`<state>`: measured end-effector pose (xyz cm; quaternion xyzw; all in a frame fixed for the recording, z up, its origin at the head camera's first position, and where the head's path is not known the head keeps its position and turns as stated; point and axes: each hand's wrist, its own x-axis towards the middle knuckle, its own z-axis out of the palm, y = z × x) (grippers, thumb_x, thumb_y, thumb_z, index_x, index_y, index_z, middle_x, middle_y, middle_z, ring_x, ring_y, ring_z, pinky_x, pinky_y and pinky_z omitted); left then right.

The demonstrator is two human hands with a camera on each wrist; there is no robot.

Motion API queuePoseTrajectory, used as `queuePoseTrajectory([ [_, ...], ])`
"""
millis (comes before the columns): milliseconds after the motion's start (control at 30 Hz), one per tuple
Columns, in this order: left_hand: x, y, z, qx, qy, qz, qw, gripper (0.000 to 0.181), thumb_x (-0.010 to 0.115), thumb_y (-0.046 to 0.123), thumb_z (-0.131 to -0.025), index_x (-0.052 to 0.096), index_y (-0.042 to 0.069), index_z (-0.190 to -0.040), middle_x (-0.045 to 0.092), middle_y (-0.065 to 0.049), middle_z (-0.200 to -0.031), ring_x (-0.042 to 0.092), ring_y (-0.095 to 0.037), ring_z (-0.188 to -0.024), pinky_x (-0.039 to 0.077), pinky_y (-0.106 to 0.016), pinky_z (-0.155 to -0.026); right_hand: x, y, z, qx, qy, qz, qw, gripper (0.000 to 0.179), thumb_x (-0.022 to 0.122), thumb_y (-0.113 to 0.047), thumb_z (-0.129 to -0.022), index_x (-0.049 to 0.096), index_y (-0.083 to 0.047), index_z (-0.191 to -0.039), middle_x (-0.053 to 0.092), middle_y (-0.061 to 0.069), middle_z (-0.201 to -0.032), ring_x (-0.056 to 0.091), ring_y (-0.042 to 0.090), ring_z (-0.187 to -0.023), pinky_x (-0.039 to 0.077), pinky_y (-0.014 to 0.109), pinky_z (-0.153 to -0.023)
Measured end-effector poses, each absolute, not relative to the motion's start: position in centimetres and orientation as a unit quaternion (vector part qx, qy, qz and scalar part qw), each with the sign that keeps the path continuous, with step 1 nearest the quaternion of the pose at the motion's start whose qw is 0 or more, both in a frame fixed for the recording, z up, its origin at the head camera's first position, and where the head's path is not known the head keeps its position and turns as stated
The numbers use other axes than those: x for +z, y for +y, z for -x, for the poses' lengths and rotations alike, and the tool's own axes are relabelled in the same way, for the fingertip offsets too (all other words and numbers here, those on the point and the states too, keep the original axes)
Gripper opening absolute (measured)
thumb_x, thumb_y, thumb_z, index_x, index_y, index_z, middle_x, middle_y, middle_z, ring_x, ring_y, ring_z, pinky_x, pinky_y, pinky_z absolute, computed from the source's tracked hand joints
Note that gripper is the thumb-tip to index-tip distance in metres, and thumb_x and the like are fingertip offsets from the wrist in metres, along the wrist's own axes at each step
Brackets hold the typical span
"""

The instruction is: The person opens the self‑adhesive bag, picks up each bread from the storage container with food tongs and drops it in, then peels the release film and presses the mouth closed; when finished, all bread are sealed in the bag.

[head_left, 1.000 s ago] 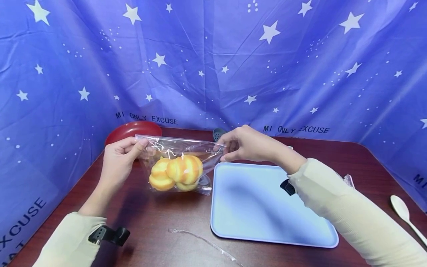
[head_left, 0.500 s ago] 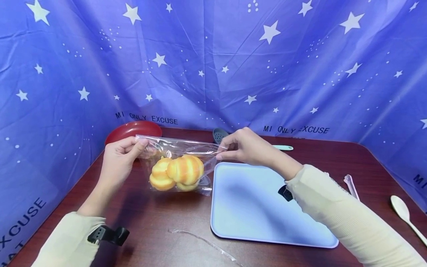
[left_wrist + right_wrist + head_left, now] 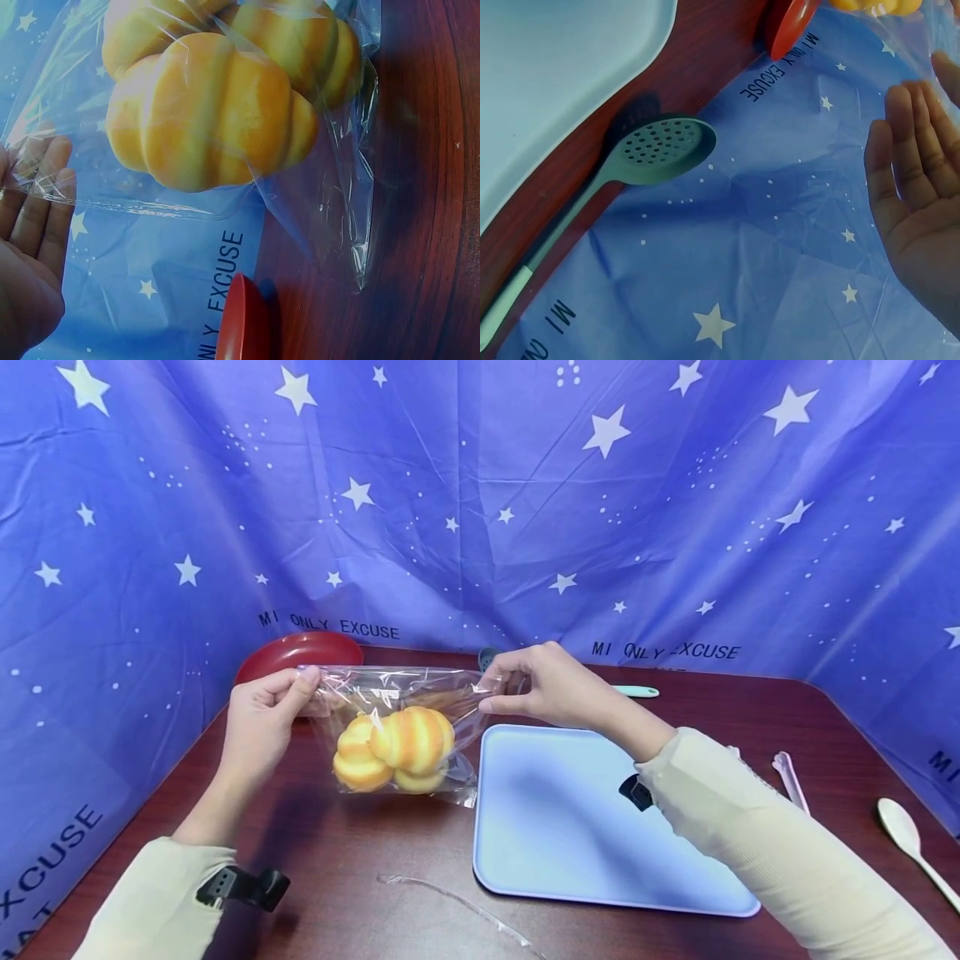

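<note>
A clear plastic bag with several yellow-orange striped bread rolls inside hangs over the table's left half. My left hand pinches its upper left corner between thumb and fingers. At the upper right corner, my right hand pinches the top edge. In the left wrist view the rolls lie bunched together behind shiny film, and the left fingers reach behind the plastic. Only a little of the bag shows in the right wrist view, beside the fingers of my right hand.
Right of the bag lies a pale blue tray. A red bowl stands behind my left hand. A slotted spoon lies behind the tray. At right are a pink utensil and a cream spoon. A clear plastic strip lies in front.
Both hands keep their pinch on the bag. My right hand has shifted slightly left and the bag's top edge looks slacker. A pale green handle behind the right wrist has come into view.
</note>
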<state>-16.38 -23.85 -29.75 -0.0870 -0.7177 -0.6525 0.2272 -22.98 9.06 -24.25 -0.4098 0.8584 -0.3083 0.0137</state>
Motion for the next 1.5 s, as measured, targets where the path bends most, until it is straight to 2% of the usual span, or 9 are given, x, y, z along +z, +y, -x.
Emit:
queuePoseTrajectory([
  [133, -29.7, -23.8, 16.3, -0.652, -0.718, 0.090, 0.225, 0.023, 0.062, 0.009, -0.102, 0.079, 0.010, -0.086, 0.075, 0.001, -0.072, 0.072, -0.008, -0.064, 0.056, -0.018, -0.064, -24.6, 8.9, 23.0, -0.313, 0.857, 0.409, -0.013, 0.008, 0.079, -0.023, -0.091, 0.076, -0.018, -0.086, 0.068, -0.011, -0.074, 0.054, 0.010, -0.059, 0.046, 0.028, -0.057],
  [233, -29.6, -23.8, 16.3, -0.646, -0.725, 0.093, 0.222, 0.024, 0.062, 0.009, -0.102, 0.079, 0.013, -0.086, 0.075, 0.003, -0.073, 0.071, -0.008, -0.064, 0.057, -0.018, -0.065, -24.6, 8.9, 23.0, -0.314, 0.853, 0.416, -0.017, 0.009, 0.078, -0.022, -0.092, 0.077, -0.018, -0.084, 0.068, -0.012, -0.072, 0.045, 0.010, -0.055, 0.041, 0.028, -0.055],
  [433, -29.6, -24.1, 16.4, -0.649, -0.725, 0.093, 0.213, 0.029, 0.060, 0.004, -0.101, 0.079, 0.021, -0.087, 0.075, 0.005, -0.074, 0.071, -0.006, -0.064, 0.056, -0.016, -0.067, -24.3, 9.0, 23.0, -0.310, 0.854, 0.418, -0.011, 0.007, 0.080, -0.020, -0.090, 0.078, -0.019, -0.083, 0.070, -0.013, -0.073, 0.048, 0.009, -0.059, 0.044, 0.028, -0.058],
  [667, -29.7, -23.8, 16.8, -0.610, -0.754, 0.094, 0.226, 0.031, 0.060, 0.008, -0.103, 0.076, 0.026, -0.083, 0.071, 0.009, -0.067, 0.066, 0.000, -0.061, 0.053, -0.015, -0.060, -24.1, 9.5, 23.2, -0.312, 0.861, 0.401, 0.016, 0.008, 0.080, -0.018, -0.090, 0.077, -0.020, -0.083, 0.069, -0.013, -0.073, 0.049, 0.009, -0.060, 0.043, 0.028, -0.059],
  [800, -29.8, -23.6, 16.8, -0.627, -0.739, 0.107, 0.221, 0.024, 0.059, 0.008, -0.103, 0.076, 0.016, -0.088, 0.074, 0.006, -0.073, 0.070, -0.004, -0.065, 0.055, -0.017, -0.062, -24.0, 9.5, 23.3, -0.309, 0.860, 0.406, 0.032, 0.006, 0.078, -0.021, -0.092, 0.076, -0.019, -0.086, 0.068, -0.011, -0.074, 0.059, 0.013, -0.065, 0.049, 0.030, -0.064],
  [933, -29.8, -23.4, 16.8, -0.639, -0.729, 0.117, 0.215, 0.021, 0.057, 0.010, -0.105, 0.074, 0.004, -0.095, 0.077, 0.003, -0.080, 0.074, -0.009, -0.072, 0.058, -0.021, -0.067, -24.0, 9.3, 23.3, -0.307, 0.856, 0.415, 0.034, 0.011, 0.076, -0.030, -0.093, 0.077, -0.020, -0.098, 0.072, -0.012, -0.086, 0.066, 0.013, -0.075, 0.055, 0.033, -0.070],
  [1033, -29.8, -23.3, 16.7, -0.624, -0.742, 0.116, 0.216, 0.021, 0.058, 0.013, -0.105, 0.074, 0.004, -0.096, 0.077, 0.004, -0.080, 0.074, -0.009, -0.073, 0.058, -0.020, -0.068, -24.1, 8.9, 23.2, -0.306, 0.853, 0.423, 0.020, 0.018, 0.075, -0.033, -0.094, 0.077, -0.020, -0.106, 0.073, -0.013, -0.092, 0.066, 0.010, -0.079, 0.055, 0.033, -0.073],
  [1133, -29.8, -23.2, 16.8, -0.614, -0.750, 0.117, 0.215, 0.020, 0.058, 0.015, -0.105, 0.074, 0.006, -0.097, 0.076, 0.005, -0.080, 0.074, -0.010, -0.072, 0.058, -0.021, -0.068, -24.1, 8.3, 23.2, -0.307, 0.850, 0.427, 0.009, 0.020, 0.074, -0.034, -0.095, 0.077, -0.019, -0.106, 0.074, -0.014, -0.092, 0.065, 0.009, -0.078, 0.054, 0.032, -0.072],
  [1500, -29.8, -22.8, 16.9, -0.640, -0.725, 0.118, 0.225, 0.018, 0.061, 0.010, -0.103, 0.073, -0.001, -0.099, 0.077, 0.001, -0.079, 0.074, -0.011, -0.070, 0.058, -0.021, -0.067, -23.6, 5.6, 22.3, -0.290, 0.844, 0.452, -0.014, 0.018, 0.071, -0.037, -0.097, 0.078, -0.020, -0.097, 0.069, -0.014, -0.081, 0.056, 0.009, -0.071, 0.050, 0.031, -0.068],
])
